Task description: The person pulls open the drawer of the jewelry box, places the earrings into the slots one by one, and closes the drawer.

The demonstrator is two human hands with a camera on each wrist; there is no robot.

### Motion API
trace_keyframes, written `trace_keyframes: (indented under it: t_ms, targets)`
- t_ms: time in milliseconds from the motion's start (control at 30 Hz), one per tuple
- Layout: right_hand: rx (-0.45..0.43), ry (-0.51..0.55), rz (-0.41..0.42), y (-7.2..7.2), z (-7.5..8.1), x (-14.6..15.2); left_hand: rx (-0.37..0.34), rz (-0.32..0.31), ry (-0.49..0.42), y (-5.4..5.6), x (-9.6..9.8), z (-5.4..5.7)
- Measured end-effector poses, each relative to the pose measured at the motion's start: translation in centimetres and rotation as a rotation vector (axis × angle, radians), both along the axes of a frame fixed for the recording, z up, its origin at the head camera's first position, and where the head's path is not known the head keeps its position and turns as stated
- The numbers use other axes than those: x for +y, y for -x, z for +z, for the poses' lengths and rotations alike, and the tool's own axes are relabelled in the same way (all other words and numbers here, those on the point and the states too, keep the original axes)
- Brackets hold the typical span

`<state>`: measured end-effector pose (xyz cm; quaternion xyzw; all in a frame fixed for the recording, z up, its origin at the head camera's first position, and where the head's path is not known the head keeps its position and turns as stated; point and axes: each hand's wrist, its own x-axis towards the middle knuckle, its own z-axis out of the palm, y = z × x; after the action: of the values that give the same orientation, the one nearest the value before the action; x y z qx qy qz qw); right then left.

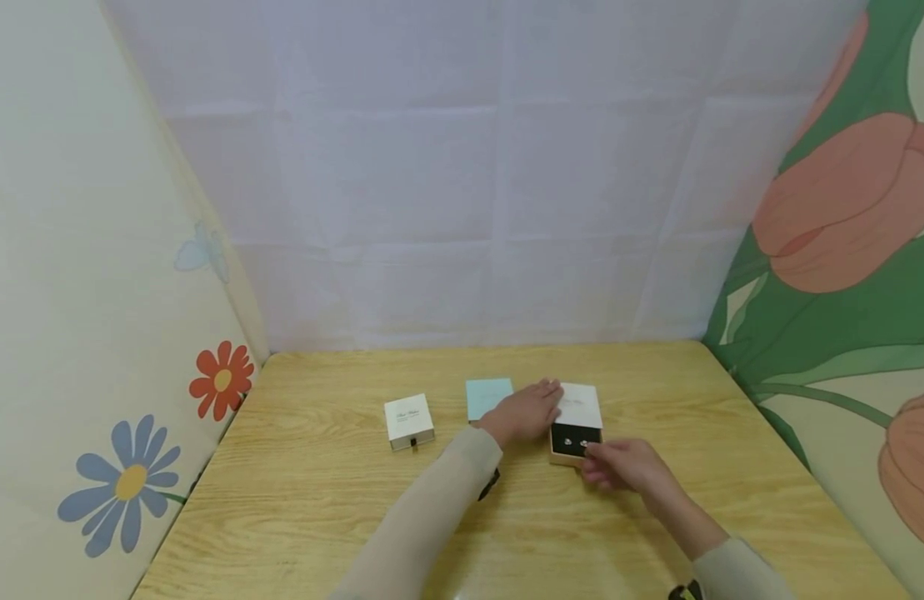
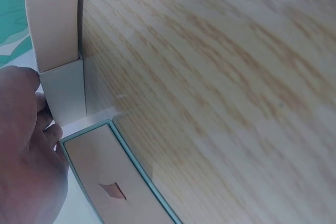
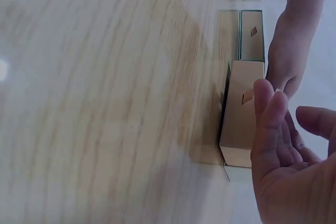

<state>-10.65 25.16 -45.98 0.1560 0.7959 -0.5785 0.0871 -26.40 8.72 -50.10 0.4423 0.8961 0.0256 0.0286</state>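
My left hand (image 1: 527,410) holds the sleeve of a white box (image 1: 579,403) at its left side, fingers reaching along its upper left. The box's drawer (image 1: 564,458) is pulled partly out toward me, with a black insert (image 1: 559,435) inside. Two small shiny earrings (image 1: 567,442) sit there. At the drawer's right front corner, my right hand (image 1: 625,463) pinches at the right-hand earring with thumb and forefinger. In the right wrist view, those fingertips (image 3: 263,88) are close together above the drawer front.
Left of this box lies a pale teal box (image 1: 486,392), partly behind my left hand. Farther left is another white box (image 1: 408,417) with a small dark tab. All stand on a wood-grain table (image 1: 319,500). A white cloth (image 1: 469,183) hangs behind it.
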Motion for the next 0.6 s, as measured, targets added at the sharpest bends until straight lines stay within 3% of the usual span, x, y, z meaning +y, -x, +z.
trace_keyframes:
  t_ms: [167,400,600]
  targets:
    - [-0.059,0.073,-0.016,-0.4,-0.3,0.2,0.000,-0.002,0.000,-0.1,0.0,0.2]
    - [-0.076,0.181,0.036,-1.1,-1.1,0.3,-0.010,0.002,0.002,0.1,0.1,-0.1]
    - [-0.109,0.197,0.011,-1.1,-1.8,0.0,0.000,0.007,0.012,0.1,0.1,-0.2]
